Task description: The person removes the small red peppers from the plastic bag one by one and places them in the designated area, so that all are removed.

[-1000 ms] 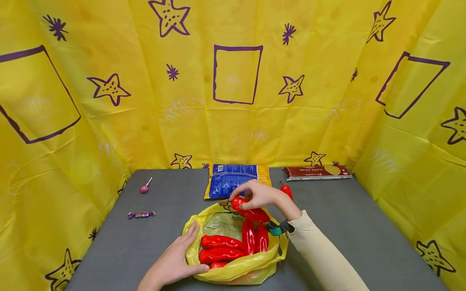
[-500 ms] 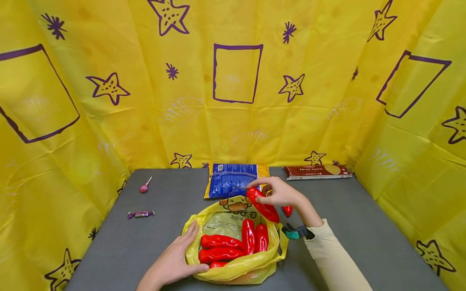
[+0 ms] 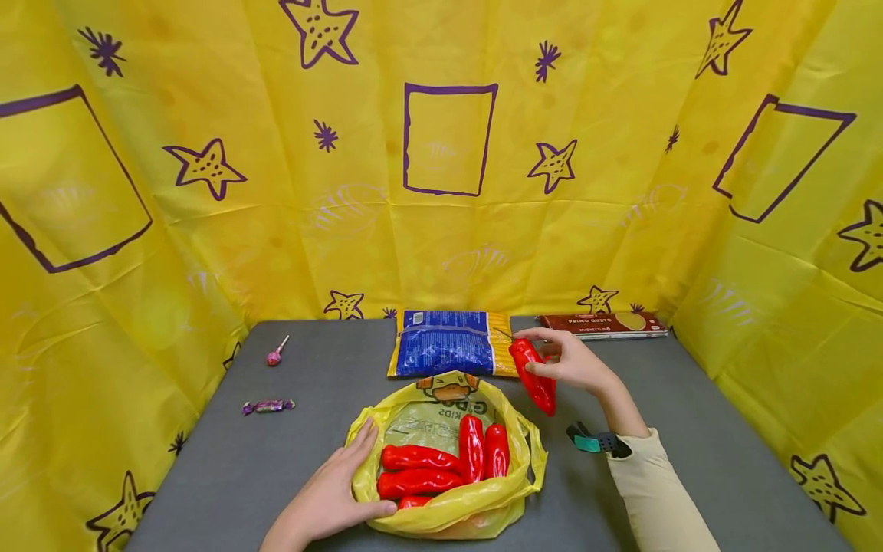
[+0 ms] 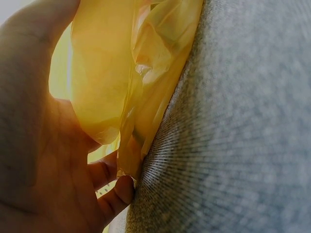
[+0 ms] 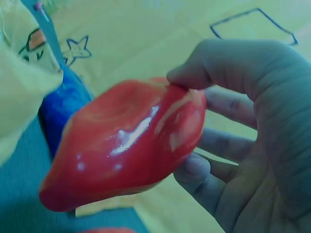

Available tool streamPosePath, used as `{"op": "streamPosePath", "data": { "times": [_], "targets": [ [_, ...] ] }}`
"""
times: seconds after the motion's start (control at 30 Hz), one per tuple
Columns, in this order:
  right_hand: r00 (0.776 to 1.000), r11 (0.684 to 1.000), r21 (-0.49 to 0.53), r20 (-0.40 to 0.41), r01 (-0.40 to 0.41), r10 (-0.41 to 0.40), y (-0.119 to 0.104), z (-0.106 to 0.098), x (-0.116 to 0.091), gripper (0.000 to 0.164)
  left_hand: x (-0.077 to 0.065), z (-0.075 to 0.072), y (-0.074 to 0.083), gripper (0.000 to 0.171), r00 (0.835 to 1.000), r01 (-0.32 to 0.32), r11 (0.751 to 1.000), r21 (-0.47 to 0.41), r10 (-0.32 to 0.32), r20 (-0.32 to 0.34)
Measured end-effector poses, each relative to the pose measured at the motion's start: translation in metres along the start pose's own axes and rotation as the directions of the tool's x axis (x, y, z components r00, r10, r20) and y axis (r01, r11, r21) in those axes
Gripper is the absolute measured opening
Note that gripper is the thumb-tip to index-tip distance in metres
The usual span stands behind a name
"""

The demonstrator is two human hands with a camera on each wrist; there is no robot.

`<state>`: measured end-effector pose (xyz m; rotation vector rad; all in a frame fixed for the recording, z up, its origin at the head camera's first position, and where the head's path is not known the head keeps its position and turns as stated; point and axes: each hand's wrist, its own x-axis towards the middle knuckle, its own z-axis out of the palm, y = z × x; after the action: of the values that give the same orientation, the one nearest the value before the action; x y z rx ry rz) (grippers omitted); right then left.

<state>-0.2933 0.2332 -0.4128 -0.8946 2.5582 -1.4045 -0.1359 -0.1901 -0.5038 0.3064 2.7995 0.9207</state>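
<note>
My right hand [image 3: 569, 364] pinches a long red pepper [image 3: 534, 379] near its stem end, in the air right of the yellow plastic bag [image 3: 448, 525]. The right wrist view shows thumb and fingers on the shiny pepper [image 5: 121, 141], its narrow tip pointing down-left. Around the left side of the bag curls my left hand [image 3: 331, 487], thumb at the front rim. In the left wrist view its fingers [image 4: 119, 196] touch the thin bag wall [image 4: 160, 92]. Inside the open bag lie several red peppers [image 3: 419, 482]; one is partly hidden under the front rim.
A blue and yellow packet [image 3: 444, 345] lies behind the bag. A brown spaghetti pack [image 3: 610, 325] is at the back right. To the left, a lollipop [image 3: 274, 356] and a wrapped candy [image 3: 267, 406] rest on the grey table [image 3: 228, 475]. Yellow curtains enclose the table.
My right hand has carried the pepper from above the bag rightwards, beyond the rim. The pepper lying at right is now hidden in the head view. My left hand and the bag have stayed put.
</note>
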Motion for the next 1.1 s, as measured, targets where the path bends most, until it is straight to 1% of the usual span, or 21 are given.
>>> {"op": "streamPosePath", "data": {
  "times": [0.1,0.23,0.37,0.47,0.57,0.7,0.9,1.0,1.1],
  "targets": [
    [0.996,0.998,-0.002,-0.072,-0.059,0.059,0.009,-0.004,-0.008,0.05,0.0,0.0,0.0,0.122,1.0,-0.002,1.0,-0.001,0.002,-0.003],
    [0.976,0.991,-0.017,-0.175,-0.136,0.131,0.024,-0.007,-0.016,0.051,0.0,0.001,0.0,0.122,1.0,0.001,1.0,-0.003,-0.001,-0.003],
    [0.942,0.975,-0.048,-0.272,-0.217,0.196,0.042,-0.007,-0.024,0.053,-0.001,0.001,0.0,0.123,1.0,0.013,1.0,-0.003,-0.013,0.004],
    [0.915,0.962,-0.073,-0.335,-0.265,0.227,0.058,-0.008,-0.029,0.053,-0.002,0.0,0.0,0.123,1.0,0.019,1.0,-0.002,-0.019,0.009],
    [0.889,0.948,-0.079,-0.377,-0.308,0.258,0.073,-0.01,-0.033,0.052,-0.002,0.0,0.0,0.123,1.0,0.02,1.0,-0.003,-0.019,0.009],
    [0.867,0.924,-0.081,-0.385,-0.373,0.317,0.087,-0.013,-0.036,0.052,-0.002,0.0,0.001,0.123,1.0,0.018,1.0,-0.003,-0.018,0.008],
    [0.851,0.894,-0.064,-0.343,-0.444,0.398,0.103,-0.018,-0.035,0.053,-0.001,-0.001,0.002,0.123,0.999,0.028,1.0,-0.006,-0.028,0.016],
    [0.85,0.883,-0.072,-0.318,-0.464,0.42,0.11,-0.021,-0.033,0.053,-0.001,-0.002,0.003,0.123,0.999,0.038,0.999,-0.012,-0.038,0.022],
    [0.858,0.88,-0.088,-0.284,-0.467,0.427,0.113,-0.023,-0.031,0.054,-0.001,-0.002,0.003,0.123,0.999,0.042,0.999,-0.011,-0.041,0.02]
  ]
}}
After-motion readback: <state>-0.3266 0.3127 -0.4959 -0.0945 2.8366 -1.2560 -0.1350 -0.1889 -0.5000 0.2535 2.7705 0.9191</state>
